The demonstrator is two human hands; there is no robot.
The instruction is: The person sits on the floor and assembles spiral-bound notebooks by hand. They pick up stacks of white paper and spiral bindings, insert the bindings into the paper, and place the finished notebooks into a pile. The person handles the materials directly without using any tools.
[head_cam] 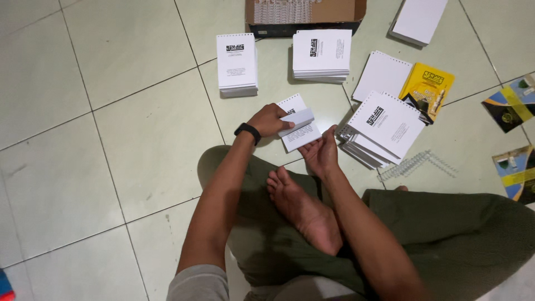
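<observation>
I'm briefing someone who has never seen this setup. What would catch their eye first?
Probably the two hands at centre: the left hand and right hand hold a small stack of white punched sheets above the tiled floor. Around them lie more white stacks, a bright yellow cover on the right, and loose spiral binding coils beside the person's knee.

Tiled floor [111, 139] — paper stacks [322, 56], coils [418, 164]

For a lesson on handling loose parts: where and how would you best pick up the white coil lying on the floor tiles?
Grip the white coil across its middle, coming down from above. It lies flat and slanted on the tile floor, apart from the fanned paper stack, so the middle probably balances it and the open loops let fingertips pinch each side.
</observation>
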